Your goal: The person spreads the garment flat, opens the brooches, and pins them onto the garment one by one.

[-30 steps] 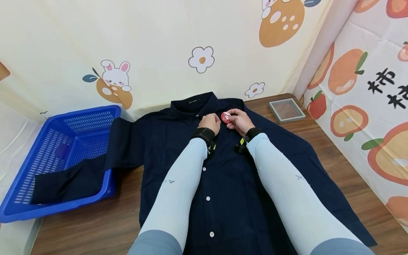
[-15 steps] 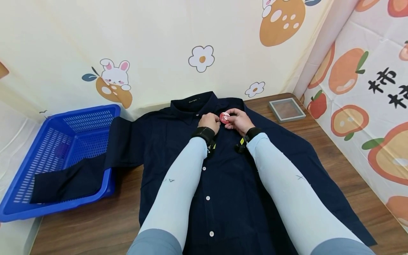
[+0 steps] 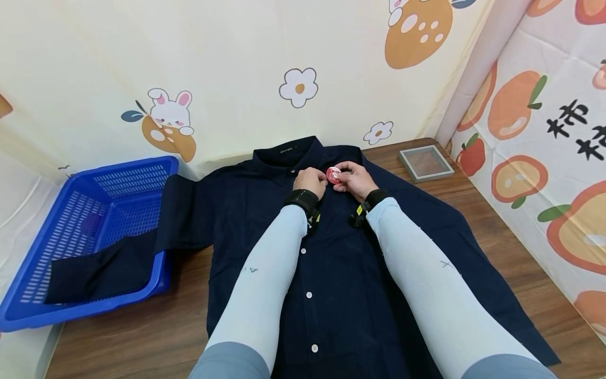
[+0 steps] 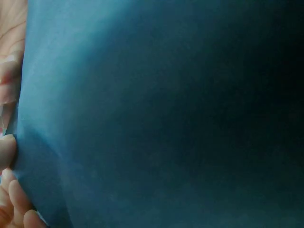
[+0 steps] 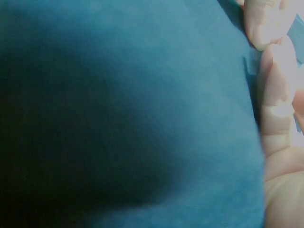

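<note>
A dark navy button-up shirt (image 3: 251,210) lies spread with its collar at the far side. My right hand (image 3: 357,181) pinches a round red pin badge (image 3: 332,174) with white markings, held at the shirt's upper chest, right of the button line. Close beside it, my left hand (image 3: 310,181) has its fingers curled and grips the shirt cloth by the badge. Cloth fills most of both wrist views, with fingertips (image 4: 6,151) against it in the left one and fingers (image 5: 276,85) in the right one. The badge's back and its pin are hidden.
A blue plastic basket (image 3: 101,305) stands at the left, with one shirt sleeve draped into it. On the wooden table (image 3: 128,342), a small grey-framed case (image 3: 426,164) lies at the back right. Printed cloth walls rise behind and at the right.
The badge has shifted slightly left towards my left hand and turned its face more to the head view, mostly in the first half second. Both arms stay nearly still.
</note>
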A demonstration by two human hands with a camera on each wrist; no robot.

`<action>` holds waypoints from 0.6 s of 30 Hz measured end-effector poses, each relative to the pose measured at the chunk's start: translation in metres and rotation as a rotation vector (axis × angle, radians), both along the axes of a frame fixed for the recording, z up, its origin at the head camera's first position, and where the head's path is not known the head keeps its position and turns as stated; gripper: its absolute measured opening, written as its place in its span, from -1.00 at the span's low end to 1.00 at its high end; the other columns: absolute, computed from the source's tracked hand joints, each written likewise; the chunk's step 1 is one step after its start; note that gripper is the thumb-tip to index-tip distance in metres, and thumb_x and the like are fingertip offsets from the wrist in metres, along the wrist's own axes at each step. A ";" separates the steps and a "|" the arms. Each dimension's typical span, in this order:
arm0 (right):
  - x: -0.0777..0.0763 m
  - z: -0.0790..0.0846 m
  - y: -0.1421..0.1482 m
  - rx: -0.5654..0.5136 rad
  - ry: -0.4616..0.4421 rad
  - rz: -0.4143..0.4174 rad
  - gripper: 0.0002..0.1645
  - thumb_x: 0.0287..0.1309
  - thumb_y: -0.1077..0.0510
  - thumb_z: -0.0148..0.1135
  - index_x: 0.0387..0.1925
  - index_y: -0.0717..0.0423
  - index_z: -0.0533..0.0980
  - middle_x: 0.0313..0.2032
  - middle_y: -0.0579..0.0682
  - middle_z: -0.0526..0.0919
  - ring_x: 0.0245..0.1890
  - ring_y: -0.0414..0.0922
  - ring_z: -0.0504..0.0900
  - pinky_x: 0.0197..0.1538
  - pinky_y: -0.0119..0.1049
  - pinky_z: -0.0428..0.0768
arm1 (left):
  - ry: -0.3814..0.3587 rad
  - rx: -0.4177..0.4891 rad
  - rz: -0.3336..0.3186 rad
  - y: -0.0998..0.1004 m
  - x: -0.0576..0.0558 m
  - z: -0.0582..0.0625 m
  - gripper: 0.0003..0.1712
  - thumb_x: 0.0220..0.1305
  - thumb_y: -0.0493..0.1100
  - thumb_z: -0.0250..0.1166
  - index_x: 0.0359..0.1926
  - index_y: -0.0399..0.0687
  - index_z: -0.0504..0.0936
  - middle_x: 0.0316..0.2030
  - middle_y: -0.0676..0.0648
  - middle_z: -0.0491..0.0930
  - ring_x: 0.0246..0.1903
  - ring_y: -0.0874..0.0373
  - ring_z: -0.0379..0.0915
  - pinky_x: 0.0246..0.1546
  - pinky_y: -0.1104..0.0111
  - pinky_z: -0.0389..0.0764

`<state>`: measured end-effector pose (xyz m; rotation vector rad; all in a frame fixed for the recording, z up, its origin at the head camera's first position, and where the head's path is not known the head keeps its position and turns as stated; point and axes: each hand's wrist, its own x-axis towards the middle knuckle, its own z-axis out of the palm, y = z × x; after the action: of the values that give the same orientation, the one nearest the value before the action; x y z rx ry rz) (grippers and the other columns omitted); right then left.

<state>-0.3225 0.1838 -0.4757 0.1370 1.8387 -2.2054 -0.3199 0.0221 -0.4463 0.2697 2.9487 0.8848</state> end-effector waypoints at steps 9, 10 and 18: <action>0.007 0.012 -0.002 0.032 0.030 0.028 -0.61 0.31 0.41 0.04 0.16 0.34 0.35 -0.25 0.14 0.43 -0.57 -0.14 0.65 -0.38 -0.39 0.64 | -0.032 0.023 -0.043 -0.002 0.000 -0.001 -0.86 0.28 -0.13 0.28 -0.31 0.04 0.78 -0.29 0.06 0.70 -0.23 0.13 0.56 -0.15 0.28 0.53; 0.008 0.014 -0.002 0.034 0.030 0.029 -0.58 0.31 0.41 0.04 0.19 0.35 0.35 -0.24 0.15 0.42 -0.57 -0.14 0.66 -0.37 -0.39 0.65 | -0.046 0.026 -0.047 -0.001 0.000 -0.001 -0.84 0.28 -0.13 0.27 -0.34 0.02 0.78 -0.32 0.04 0.70 -0.26 0.12 0.56 -0.19 0.28 0.52; 0.012 0.020 -0.004 0.052 0.039 0.027 -0.44 0.29 0.46 0.03 0.31 0.36 0.25 -0.22 0.16 0.39 -0.54 -0.14 0.66 -0.34 -0.37 0.65 | -0.114 0.035 -0.047 -0.001 0.001 -0.002 -0.77 0.26 -0.12 0.19 -0.49 -0.01 0.70 -0.49 0.01 0.60 -0.34 0.10 0.51 -0.34 0.29 0.45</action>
<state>-0.3101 0.1797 -0.4557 0.0791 1.9084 -2.1581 -0.3192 0.0215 -0.4478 0.2794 2.8132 0.9140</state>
